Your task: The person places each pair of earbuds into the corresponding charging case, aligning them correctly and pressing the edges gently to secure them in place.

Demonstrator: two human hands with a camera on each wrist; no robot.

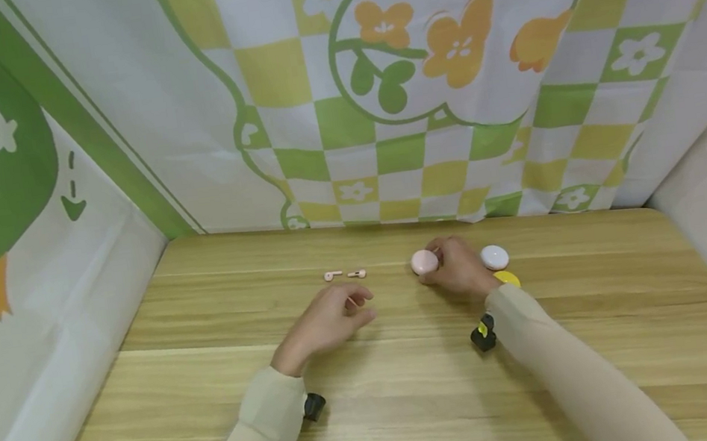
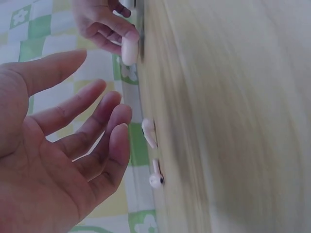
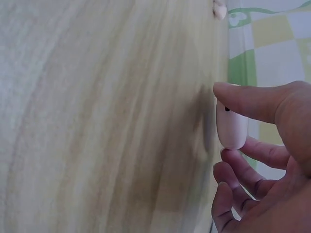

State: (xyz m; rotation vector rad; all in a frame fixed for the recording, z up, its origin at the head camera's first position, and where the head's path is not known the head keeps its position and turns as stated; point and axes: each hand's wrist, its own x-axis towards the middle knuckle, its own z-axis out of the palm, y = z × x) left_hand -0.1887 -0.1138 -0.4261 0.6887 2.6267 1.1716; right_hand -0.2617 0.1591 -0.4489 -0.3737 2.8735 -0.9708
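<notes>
Pinching round pink case (image 1: pixel 423 262) by its rim in right hand (image 1: pixel 462 267), probably for surer purchase than on its face, left of white disc (image 1: pixel 495 257), with left hand (image 1: pixel 329 319) empty and relaxed near two earbuds (image 1: pixel 330 276).

Free gap between earbuds (image 1: pixel 362 273) and pink case (image 1: pixel 423 262); patterned cloth (image 1: pixel 418 102) blocks behind

On the bench (image 1: pixel 394 411): two earbuds (image 1: pixel 361 274), left; the case (image 1: pixel 423 261) (in the right grip (image 1: pixel 462 267)), right of them; a disc (image 1: pixel 495 257), farther right; a second disc (image 1: pixel 508 278) before it; the curtain (image 1: pixel 397 146), behind.
</notes>
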